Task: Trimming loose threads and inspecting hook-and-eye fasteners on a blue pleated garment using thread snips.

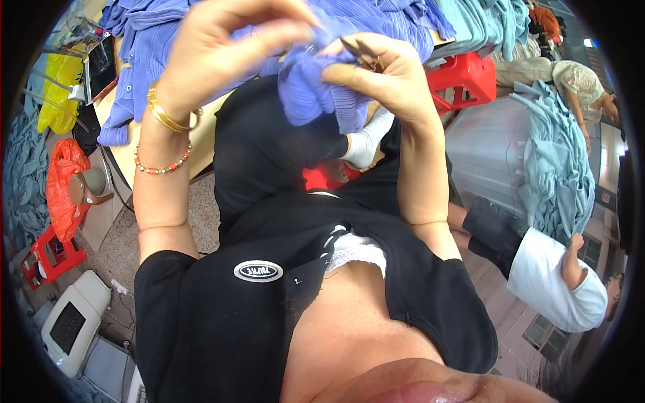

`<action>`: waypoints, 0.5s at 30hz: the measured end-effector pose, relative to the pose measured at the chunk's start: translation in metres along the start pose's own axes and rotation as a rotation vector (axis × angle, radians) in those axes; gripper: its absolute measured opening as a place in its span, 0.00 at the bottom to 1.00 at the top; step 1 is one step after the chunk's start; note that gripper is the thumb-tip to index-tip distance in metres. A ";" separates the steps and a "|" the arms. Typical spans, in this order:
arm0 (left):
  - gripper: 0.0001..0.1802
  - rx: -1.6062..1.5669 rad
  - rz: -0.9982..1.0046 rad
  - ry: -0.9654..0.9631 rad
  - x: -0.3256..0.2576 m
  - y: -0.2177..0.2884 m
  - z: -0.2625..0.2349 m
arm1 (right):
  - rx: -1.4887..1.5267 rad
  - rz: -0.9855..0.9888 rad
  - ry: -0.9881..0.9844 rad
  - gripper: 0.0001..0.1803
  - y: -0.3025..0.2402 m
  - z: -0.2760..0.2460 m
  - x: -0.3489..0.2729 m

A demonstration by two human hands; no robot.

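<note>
In front of me, my right hand (pixel 383 77) holds small dark thread snips (pixel 361 52), the blades pointing up and left. Its thumb and fingers also grip a bunched piece of a ribbed purple garment (pixel 306 97), which hangs over my lap. My left hand (pixel 232 50), with a gold bangle and a beaded bracelet at the wrist, is blurred by motion. Its thumb and fingertips come together on the upper edge of the same cloth. Whether they pinch a thread there is too blurred to tell.
More purple garments (pixel 151 67) and pale green ones (pixel 487 27) cover the table ahead. A red plastic stool (pixel 463 80) stands to the right, near a translucent bin (pixel 484 144) and draped green cloth (pixel 554 168). Two people are at the right. An orange bag (pixel 67 188) hangs left.
</note>
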State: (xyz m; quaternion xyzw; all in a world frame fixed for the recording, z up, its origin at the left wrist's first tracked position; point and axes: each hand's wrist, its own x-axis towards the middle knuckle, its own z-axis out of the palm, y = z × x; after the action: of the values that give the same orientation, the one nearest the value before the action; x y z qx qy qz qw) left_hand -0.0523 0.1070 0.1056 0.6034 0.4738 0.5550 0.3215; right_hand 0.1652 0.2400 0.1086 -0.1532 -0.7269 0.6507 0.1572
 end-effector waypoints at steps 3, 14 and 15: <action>0.10 0.039 -0.007 0.164 -0.013 -0.047 -0.030 | -0.163 -0.050 0.064 0.09 0.018 0.002 -0.015; 0.24 1.029 0.147 -0.118 0.026 -0.133 0.002 | 0.400 -0.252 0.252 0.07 0.023 -0.018 -0.049; 0.19 0.996 0.181 -0.125 0.027 -0.139 -0.005 | 0.468 -0.212 0.251 0.07 0.024 -0.022 -0.050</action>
State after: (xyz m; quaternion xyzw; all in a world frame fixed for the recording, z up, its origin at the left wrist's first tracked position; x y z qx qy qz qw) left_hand -0.0887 0.1790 -0.0111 0.7541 0.6066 0.2502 -0.0269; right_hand 0.2205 0.2406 0.0854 -0.1154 -0.5435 0.7568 0.3443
